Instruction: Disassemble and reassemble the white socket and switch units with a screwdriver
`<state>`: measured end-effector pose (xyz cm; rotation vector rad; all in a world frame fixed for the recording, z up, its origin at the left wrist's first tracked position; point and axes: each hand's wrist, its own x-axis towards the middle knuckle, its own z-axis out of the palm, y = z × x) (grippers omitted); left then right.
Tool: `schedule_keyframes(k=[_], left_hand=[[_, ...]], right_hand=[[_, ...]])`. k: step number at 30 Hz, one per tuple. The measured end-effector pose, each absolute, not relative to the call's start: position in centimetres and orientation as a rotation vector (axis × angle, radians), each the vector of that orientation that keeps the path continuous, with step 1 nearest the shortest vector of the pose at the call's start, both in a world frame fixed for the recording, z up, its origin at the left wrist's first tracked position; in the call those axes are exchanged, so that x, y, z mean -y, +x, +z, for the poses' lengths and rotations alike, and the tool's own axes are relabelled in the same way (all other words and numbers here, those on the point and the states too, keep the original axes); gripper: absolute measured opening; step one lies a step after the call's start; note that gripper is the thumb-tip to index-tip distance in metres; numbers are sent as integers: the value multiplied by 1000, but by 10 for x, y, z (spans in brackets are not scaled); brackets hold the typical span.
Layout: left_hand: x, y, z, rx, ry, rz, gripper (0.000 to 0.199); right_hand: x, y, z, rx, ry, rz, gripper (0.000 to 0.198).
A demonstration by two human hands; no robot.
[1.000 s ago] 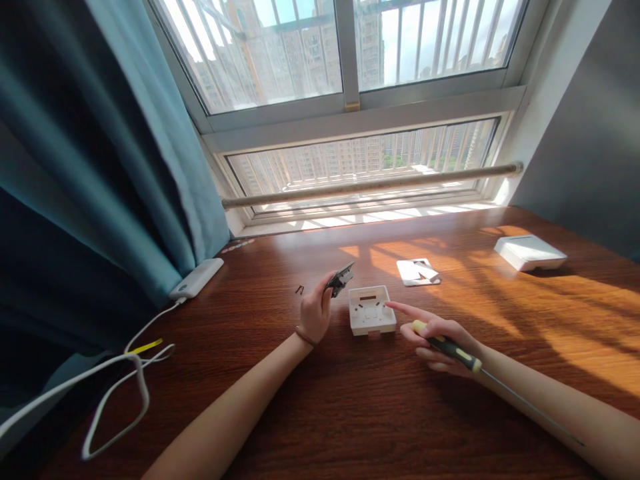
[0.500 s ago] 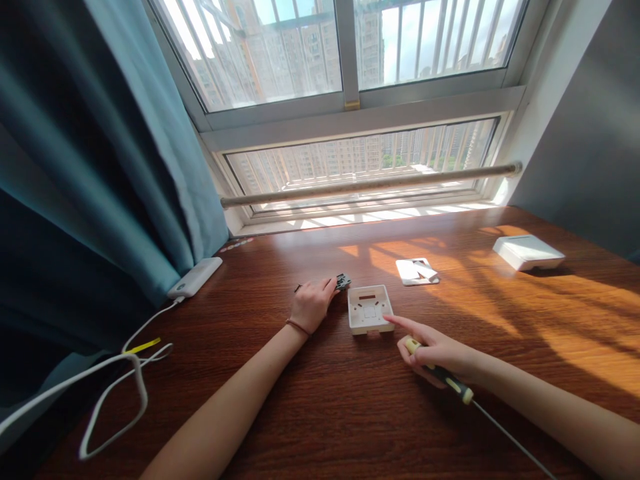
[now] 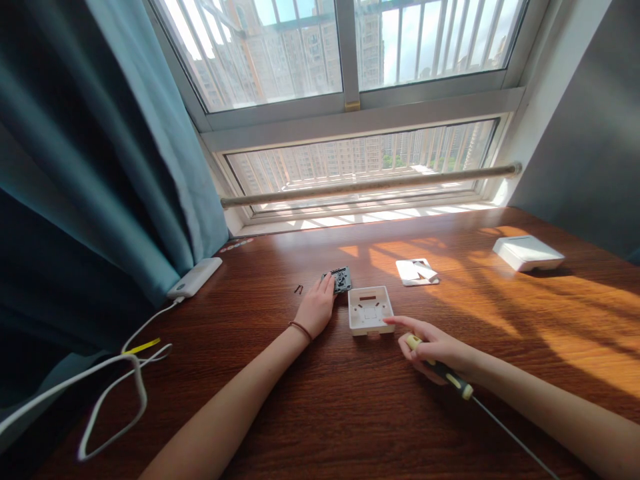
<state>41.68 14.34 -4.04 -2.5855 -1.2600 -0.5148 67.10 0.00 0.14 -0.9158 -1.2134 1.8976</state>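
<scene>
My left hand (image 3: 317, 308) lies at the left of a grey-and-black switch module (image 3: 343, 279), its fingers closed over the module's left side and hiding part of it. Right beside the module is an open white square mounting box (image 3: 371, 311), with slots and holes in its floor. My right hand (image 3: 434, 348) is wrapped around the black and pale-yellow handle of a screwdriver (image 3: 453, 381), whose long shaft points down toward me. Its extended index finger touches the box's right front corner. Two small dark screws (image 3: 299, 289) lie left of my left hand.
A white plate with loose white pieces (image 3: 417, 272) lies behind the box. Farther right sits a white box (image 3: 529, 253). On the left are a white power bank (image 3: 195, 278), its white cable (image 3: 145, 400) and a blue curtain (image 3: 150, 133). A window (image 3: 350, 160) is behind the brown table (image 3: 320, 413).
My left hand has turned and shifted slightly right, so more of the switch module's face shows. The small screws behind the hand are now uncovered. My right hand has barely moved.
</scene>
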Motion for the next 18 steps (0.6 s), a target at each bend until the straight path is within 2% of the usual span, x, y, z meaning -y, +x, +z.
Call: schedule_keyframes(k=[15, 18], left_hand=[[-129, 423, -30, 1497, -2511, -582, 51], [-111, 429, -11, 1202, -2593, -777, 43]], right_hand=[[-1, 671, 0, 1169, -898, 1918, 63], [-5, 671, -4, 1163, -861, 1909, 59]])
